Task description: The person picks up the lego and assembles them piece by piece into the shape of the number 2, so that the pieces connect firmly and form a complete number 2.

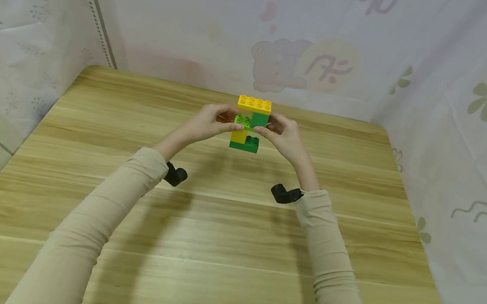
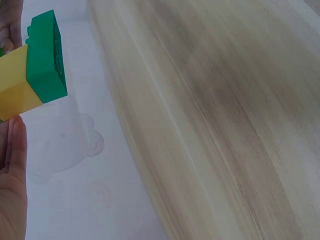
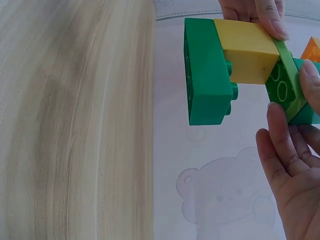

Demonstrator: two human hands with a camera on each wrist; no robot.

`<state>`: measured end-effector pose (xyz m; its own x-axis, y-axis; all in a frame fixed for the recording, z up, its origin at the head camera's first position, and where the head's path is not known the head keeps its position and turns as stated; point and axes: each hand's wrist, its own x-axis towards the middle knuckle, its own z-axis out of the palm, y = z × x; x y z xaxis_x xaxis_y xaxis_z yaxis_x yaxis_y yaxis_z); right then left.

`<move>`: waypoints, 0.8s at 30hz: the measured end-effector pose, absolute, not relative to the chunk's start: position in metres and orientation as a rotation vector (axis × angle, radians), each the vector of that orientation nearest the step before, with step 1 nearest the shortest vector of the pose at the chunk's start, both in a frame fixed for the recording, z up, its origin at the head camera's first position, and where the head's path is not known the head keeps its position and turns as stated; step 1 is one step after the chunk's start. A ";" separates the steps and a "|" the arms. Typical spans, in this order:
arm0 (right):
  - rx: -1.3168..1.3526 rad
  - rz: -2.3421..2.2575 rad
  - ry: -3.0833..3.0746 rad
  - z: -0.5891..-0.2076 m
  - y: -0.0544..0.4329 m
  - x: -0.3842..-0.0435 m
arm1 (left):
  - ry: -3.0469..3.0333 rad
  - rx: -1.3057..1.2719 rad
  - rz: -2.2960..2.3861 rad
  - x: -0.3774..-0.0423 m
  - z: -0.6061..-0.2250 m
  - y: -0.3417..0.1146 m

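Both hands hold up a stack of toy building bricks above the table's far half. At its bottom is a dark green brick (image 1: 251,145), with a yellow brick (image 1: 238,136) on its left part. Over that lies a thin light green brick (image 3: 289,82). A darker green brick (image 1: 259,120) stands on its right part, and an orange-yellow brick (image 1: 254,104) tops the stack. My left hand (image 1: 210,123) pinches the light green layer from the left, thumb in front. From the right, my right hand (image 1: 286,136) grips around the light green and upper green bricks. Some fingertips are hidden.
The wooden table (image 1: 228,245) spreads beneath both arms. A pale printed cloth (image 1: 174,13) hangs behind it and along the sides. Black wrist-worn devices (image 1: 176,176) stick out inward from both cuffs.
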<state>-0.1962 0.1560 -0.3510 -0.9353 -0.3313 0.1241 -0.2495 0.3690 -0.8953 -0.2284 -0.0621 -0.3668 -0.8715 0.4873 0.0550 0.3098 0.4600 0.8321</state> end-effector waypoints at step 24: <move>-0.523 -1.661 2.516 -0.373 0.162 -0.215 | 2.502 0.650 1.335 -0.227 -0.367 -0.066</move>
